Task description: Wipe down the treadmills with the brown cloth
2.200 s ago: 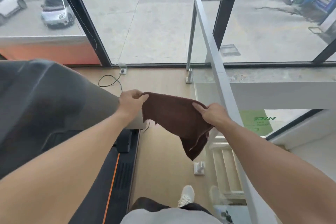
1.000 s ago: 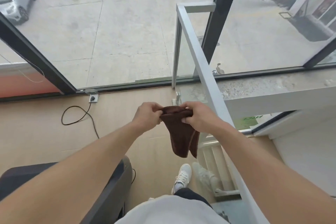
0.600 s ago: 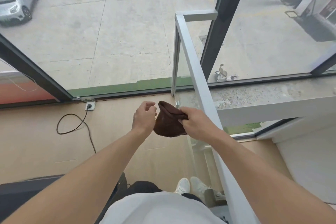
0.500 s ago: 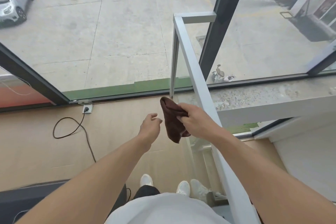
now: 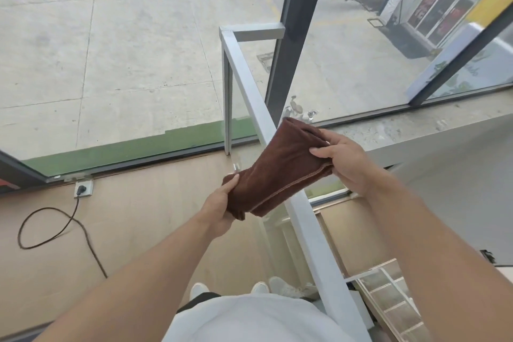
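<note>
- Cable [image 5: 59,226]: a dark lead runs from the floor socket [image 5: 82,189] at far left and loops across the wooden floor [image 5: 144,219]. It lies well apart from both hands.
- Left hand [image 5: 219,209]: fingers and thumb are curled round the lower left end of the cloth, gripping it from below.
- Cloth [image 5: 277,168]: brown, folded into a long thick band. It is held in the air between the two hands, slanting from lower left to upper right, and it crosses in front of the railing [image 5: 251,91]. Whether it touches the rail cannot be told.
- Right hand [image 5: 342,159]: fingers are bent over the upper right end of the cloth, thumb on the near side, pinching the folded layers together.
- Window [image 5: 125,50]: the glass wall stands beyond the railing, with paved ground outside.
- Treadmill: not identifiable in this view.
- Step in hand, as judged: preparing the cloth by folding it into a pad; no wiping is under way.
- Next move, as judged: transfer the folded pad to one hand, turn toward a treadmill, and press the flat face of the cloth onto its surface.
</note>
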Action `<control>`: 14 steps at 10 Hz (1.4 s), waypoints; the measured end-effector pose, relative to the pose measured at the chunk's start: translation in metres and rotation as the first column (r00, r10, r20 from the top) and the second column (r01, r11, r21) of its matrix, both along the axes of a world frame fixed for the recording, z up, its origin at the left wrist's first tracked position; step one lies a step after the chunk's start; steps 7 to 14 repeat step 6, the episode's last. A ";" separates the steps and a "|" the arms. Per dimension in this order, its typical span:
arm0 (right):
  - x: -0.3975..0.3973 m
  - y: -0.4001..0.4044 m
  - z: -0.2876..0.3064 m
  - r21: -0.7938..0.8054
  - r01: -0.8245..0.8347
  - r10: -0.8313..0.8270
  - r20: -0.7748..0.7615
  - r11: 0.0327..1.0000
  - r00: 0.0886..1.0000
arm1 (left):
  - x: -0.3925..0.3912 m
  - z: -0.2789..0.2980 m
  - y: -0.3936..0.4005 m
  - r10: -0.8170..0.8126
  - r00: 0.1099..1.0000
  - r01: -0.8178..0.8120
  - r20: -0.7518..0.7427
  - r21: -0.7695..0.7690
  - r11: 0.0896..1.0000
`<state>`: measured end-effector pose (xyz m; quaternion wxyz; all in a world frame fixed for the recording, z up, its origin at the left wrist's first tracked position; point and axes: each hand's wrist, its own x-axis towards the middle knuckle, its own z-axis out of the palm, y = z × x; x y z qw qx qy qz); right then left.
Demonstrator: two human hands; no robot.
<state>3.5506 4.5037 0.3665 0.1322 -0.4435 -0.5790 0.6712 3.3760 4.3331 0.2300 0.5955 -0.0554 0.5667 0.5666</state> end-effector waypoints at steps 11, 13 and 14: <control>0.052 0.030 -0.119 0.261 -0.096 -0.090 0.618 0.961 0.781 | 0.013 -0.013 0.019 -0.177 0.950 0.103 -0.257 -0.277 0.955; 0.052 0.030 -0.119 0.261 -0.096 -0.090 0.618 0.961 0.781 | 0.013 -0.013 0.019 -0.177 0.950 0.103 -0.257 -0.277 0.955; 0.052 0.030 -0.119 0.261 -0.096 -0.090 0.618 0.961 0.781 | 0.013 -0.013 0.019 -0.177 0.950 0.103 -0.257 -0.277 0.955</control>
